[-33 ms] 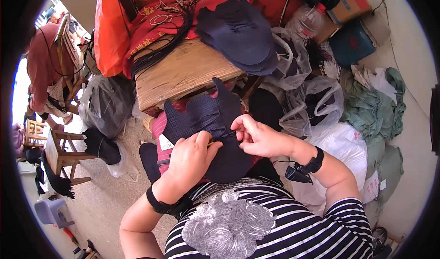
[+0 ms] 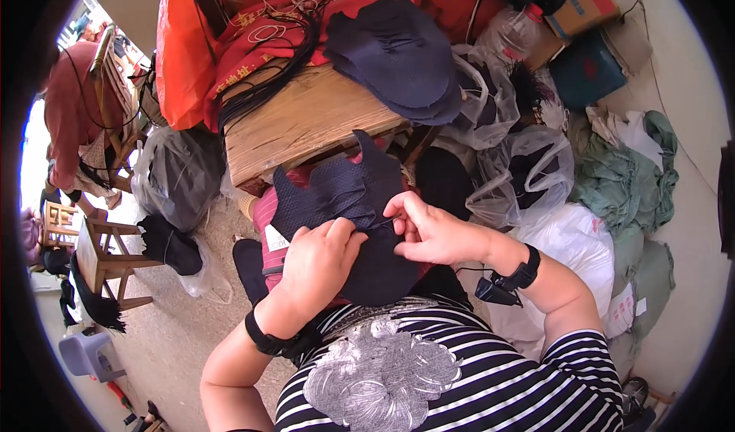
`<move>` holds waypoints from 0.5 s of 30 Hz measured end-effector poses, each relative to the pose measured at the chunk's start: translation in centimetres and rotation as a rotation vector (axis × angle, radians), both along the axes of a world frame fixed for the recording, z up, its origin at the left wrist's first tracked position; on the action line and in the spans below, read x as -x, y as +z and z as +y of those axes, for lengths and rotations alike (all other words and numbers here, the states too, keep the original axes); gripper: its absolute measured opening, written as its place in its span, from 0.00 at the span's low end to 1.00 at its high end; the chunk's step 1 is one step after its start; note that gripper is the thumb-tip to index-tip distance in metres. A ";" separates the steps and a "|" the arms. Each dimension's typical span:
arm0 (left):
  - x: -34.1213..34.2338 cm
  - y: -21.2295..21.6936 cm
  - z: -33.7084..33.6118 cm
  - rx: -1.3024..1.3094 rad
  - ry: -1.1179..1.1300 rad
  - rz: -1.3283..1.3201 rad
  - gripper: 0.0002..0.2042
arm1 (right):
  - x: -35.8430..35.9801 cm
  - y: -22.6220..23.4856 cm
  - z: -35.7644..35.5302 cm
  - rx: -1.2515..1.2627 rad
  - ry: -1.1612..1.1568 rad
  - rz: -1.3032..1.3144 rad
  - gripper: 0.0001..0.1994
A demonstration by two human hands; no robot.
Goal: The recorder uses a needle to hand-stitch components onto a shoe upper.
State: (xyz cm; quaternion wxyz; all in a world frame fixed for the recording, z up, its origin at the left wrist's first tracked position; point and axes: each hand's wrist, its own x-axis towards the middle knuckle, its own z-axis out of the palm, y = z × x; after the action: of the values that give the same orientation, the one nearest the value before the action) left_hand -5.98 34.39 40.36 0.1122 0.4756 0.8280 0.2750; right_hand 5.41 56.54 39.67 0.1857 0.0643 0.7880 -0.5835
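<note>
A dark navy piece of textured fabric point(image 2: 325, 191), with pointed corners at its far edge, lies across my lap over red striped cloth point(image 2: 264, 214). My left hand point(image 2: 325, 260) is closed at the fabric's middle, thumb against curled fingers; what it grips is hidden. Just to the right, my right hand point(image 2: 421, 225) pinches a thin dark cord point(image 2: 380, 223) that runs to the fabric between the hands. The lower part of the fabric hangs smooth below my fingers.
Ahead stands a wooden table point(image 2: 306, 122) with a bundle of black cords point(image 2: 295, 72) and stacked navy fabric pieces point(image 2: 398, 57). Plastic bags point(image 2: 528, 172) and green cloth point(image 2: 628, 172) crowd the right. Stools point(image 2: 107, 252) and a person point(image 2: 76, 103) are at left.
My left thumb and fingers have shifted slightly; the small yellowish bit that showed between them is out of sight. My right hand is almost unmoved.
</note>
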 end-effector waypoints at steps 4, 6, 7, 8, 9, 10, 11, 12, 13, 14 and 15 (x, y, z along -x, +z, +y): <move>0.5 -0.1 -0.5 -0.129 -0.051 0.111 0.06 | -0.6 0.1 -0.7 -0.152 0.046 0.177 0.30; 0.3 0.0 -1.6 -0.144 -0.025 0.149 0.05 | -0.5 -0.4 -1.4 -0.260 0.027 0.270 0.30; 0.3 0.1 -2.2 -0.142 -0.026 0.150 0.05 | -0.4 -0.7 -1.7 -0.365 0.010 0.430 0.29; 0.4 0.1 -2.8 -0.140 0.018 0.132 0.05 | -0.5 -1.0 -1.8 -0.359 0.020 0.444 0.27; 0.4 0.2 -3.3 -0.138 0.062 0.114 0.05 | -0.4 -1.4 -1.8 -0.374 0.021 0.451 0.27; 0.4 0.2 -3.9 -0.114 0.093 0.072 0.04 | -0.4 -1.7 -1.9 -0.395 0.015 0.510 0.26; 0.4 0.1 -4.4 -0.113 0.094 0.070 0.04 | -0.4 -2.0 -2.0 -0.412 0.008 0.554 0.24; 0.4 0.0 -4.8 -0.126 0.132 0.061 0.05 | -0.4 -2.2 -2.0 -0.416 0.011 0.567 0.24; 0.5 -0.1 -5.3 -0.134 0.173 0.049 0.05 | -0.4 -2.3 -2.0 -0.418 0.011 0.589 0.24; 0.5 -0.2 -5.9 -0.116 0.216 0.033 0.04 | -0.4 -2.3 -2.0 -0.422 0.013 0.610 0.23; 0.6 -0.3 -6.4 -0.125 0.216 0.035 0.04 | -0.3 -2.3 -2.0 -0.423 0.019 0.609 0.23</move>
State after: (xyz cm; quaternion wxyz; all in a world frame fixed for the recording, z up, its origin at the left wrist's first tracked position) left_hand -6.62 27.98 40.02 0.0378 0.3942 0.8575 0.3283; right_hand 5.73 54.54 37.34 -0.0695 -0.0826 0.9108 -0.3985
